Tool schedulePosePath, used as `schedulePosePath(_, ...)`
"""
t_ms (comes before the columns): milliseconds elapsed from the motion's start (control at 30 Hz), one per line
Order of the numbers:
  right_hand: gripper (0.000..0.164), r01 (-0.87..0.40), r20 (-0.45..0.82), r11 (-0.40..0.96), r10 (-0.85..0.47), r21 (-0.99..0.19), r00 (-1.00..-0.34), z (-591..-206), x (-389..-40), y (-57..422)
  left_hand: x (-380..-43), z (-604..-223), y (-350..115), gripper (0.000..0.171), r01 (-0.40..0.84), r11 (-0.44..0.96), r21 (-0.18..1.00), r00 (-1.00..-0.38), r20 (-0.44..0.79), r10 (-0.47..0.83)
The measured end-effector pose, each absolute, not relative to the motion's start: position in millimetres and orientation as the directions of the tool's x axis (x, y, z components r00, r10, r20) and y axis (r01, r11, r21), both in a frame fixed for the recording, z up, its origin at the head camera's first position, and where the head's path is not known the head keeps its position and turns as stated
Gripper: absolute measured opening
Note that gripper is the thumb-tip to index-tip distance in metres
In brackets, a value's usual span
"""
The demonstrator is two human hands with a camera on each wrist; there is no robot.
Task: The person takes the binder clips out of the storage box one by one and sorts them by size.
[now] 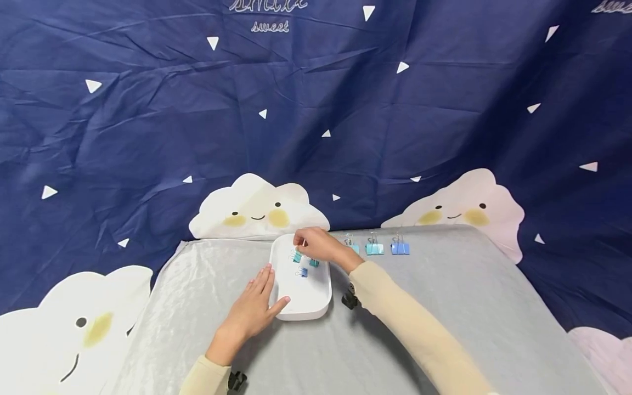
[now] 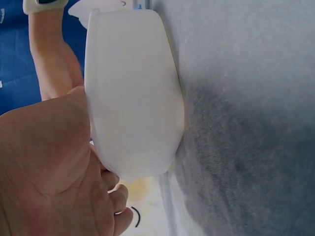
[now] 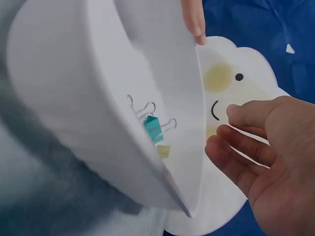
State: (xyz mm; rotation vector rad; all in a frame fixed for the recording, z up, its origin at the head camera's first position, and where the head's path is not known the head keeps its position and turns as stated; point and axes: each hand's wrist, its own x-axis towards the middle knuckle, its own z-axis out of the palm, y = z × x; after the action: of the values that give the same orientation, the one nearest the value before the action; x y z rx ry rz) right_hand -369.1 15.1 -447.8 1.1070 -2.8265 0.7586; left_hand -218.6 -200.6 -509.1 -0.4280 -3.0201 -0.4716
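A white tray (image 1: 303,299) stands on the grey cloth, with several small binder clips in it. They include a teal clip (image 1: 297,257), a darker teal clip (image 1: 314,263) and a blue clip (image 1: 303,272). In the right wrist view a teal clip (image 3: 153,129) lies by a small yellowish piece (image 3: 163,151). My left hand (image 1: 254,304) rests along the tray's left rim, fingers straight and thumb over the edge. Above the tray's far end is my right hand (image 1: 320,244), fingers loosely bent. The right wrist view shows nothing between that thumb and fingers (image 3: 221,147).
Right of the tray, larger binder clips stand in a row: a pale teal one (image 1: 353,248), a turquoise one (image 1: 374,248) and a blue one (image 1: 400,248). Behind the grey cloth (image 1: 444,296) hangs a dark blue curtain (image 1: 306,153) with smiling clouds.
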Motion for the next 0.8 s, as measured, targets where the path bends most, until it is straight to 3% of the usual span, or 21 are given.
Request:
schedulePosePath(267,0.028,-0.592,0.037,0.713,-0.627,-0.376,-0.778,-456.2,-381.9,-10.5,-219.2,-507.4,-201.9,0.089,0.289,0.910,0.297,-0.957,0.105,0.270)
schedulePosePath(567,0.055,-0.518,-0.222,0.812,-0.575,-0.269,-0.787,-465.1,-377.3,-21.6,-218.2,-505.0,-201.8,0.088,0.314,0.897,0.312,-0.949,0.139,0.284)
schedulePosePath(667,0.046,-0.518,-0.276,0.819,-0.572,-0.247,-0.773,-464.3,-374.7,-23.1,-218.2,-504.7,-201.9,0.088,0.321,0.894,0.312,-0.946,0.153,0.286)
schedulePosePath(800,0.017,-0.546,-0.289,0.815,-0.580,-0.197,-0.762,-463.6,-374.2,-24.6,-217.8,-503.5,-202.0,0.087,0.320,0.895,0.311,-0.946,0.149,0.286)
